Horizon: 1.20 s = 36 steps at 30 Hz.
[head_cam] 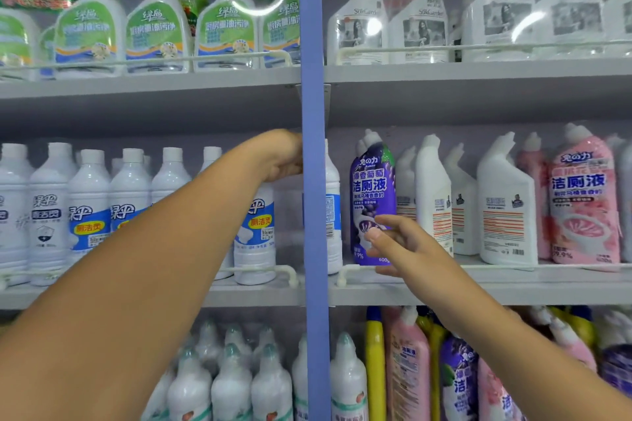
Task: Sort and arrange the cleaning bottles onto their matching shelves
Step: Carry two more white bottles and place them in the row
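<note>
Glossy plastic everywhere: round-shouldered white bottles (254, 232) with blue labels fill the middle shelf (513, 287) left of the blue post (316, 181), and angled-neck ones stand to its right. The left hand (280, 155) reaches up over the top of the white bottle nearest the post, fingers curled around its cap, with part of the grip hidden behind the post. The right hand (396, 246), arm stretched out, has loosely spread fingers touching the shiny purple bottle (372, 202) standing at the shelf's front rail.
</note>
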Motion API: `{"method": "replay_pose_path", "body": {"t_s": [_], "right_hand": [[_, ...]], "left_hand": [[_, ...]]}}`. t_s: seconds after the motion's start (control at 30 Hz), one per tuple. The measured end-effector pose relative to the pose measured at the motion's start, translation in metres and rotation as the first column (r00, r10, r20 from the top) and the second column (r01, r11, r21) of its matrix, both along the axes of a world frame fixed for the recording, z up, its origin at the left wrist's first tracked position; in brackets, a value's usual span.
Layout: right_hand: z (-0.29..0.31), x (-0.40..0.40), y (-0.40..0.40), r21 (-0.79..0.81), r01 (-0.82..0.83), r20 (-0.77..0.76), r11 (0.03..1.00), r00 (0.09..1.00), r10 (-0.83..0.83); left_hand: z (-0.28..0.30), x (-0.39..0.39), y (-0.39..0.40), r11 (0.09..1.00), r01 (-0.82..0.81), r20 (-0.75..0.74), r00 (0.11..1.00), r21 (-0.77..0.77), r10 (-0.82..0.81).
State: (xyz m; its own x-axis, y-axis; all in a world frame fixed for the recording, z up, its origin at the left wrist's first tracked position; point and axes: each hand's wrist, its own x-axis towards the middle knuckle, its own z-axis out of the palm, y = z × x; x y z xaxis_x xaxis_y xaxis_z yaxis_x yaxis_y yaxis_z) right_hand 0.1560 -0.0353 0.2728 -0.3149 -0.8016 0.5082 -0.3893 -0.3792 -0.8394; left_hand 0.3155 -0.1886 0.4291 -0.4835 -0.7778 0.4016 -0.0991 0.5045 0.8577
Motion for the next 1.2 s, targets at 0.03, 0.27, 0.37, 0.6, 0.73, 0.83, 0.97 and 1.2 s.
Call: {"method": "replay_pose_path", "body": {"t_s": [0.03, 0.27, 0.37, 0.6, 0.73, 0.83, 0.97, 1.2], "right_hand": [[0.0, 0.002, -0.002, 0.004, -0.007, 0.0, 1.0, 1.0, 0.007], [0.009, 0.018, -0.007, -0.055, -0.051, 0.015, 0.997, 0.999, 0.052], [0.021, 0.034, 0.002, -0.153, -0.064, 0.03, 0.986, 0.997, 0.069], [0.104, 0.078, 0.02, -0.258, -0.081, -0.431, 0.963, 0.902, -0.04], [0.161, 0.112, 0.008, -0.217, 0.008, -0.753, 0.976, 0.635, -0.172], [0.188, 0.134, -0.017, -0.187, 0.116, -0.892, 0.975, 0.395, -0.219], [0.206, 0.154, -0.055, -0.157, 0.43, -0.983, 0.889, 0.019, -0.183], [0.22, 0.174, -0.084, -0.087, 0.672, -0.994, 0.736, -0.014, -0.105]], "left_hand": [[0.002, 0.002, 0.002, 0.999, -0.02, 0.027, 0.999, -0.031, 0.021], [0.003, 0.018, -0.016, 0.952, -0.246, 0.124, 0.955, -0.18, 0.27], [0.003, 0.026, -0.014, 0.906, -0.285, 0.167, 0.923, -0.312, 0.348], [0.018, 0.067, 0.003, 0.789, -0.269, 0.129, 0.908, -0.552, 0.399], [0.021, 0.095, 0.008, 0.747, -0.257, 0.063, 0.927, -0.613, 0.37], [0.024, 0.112, -0.002, 0.75, -0.23, 0.147, 0.905, -0.62, 0.4], [0.028, 0.12, -0.019, 0.744, -0.177, 0.284, 0.848, -0.644, 0.447], [0.034, 0.117, -0.041, 0.817, -0.077, 0.451, 0.802, -0.572, 0.391]]}}
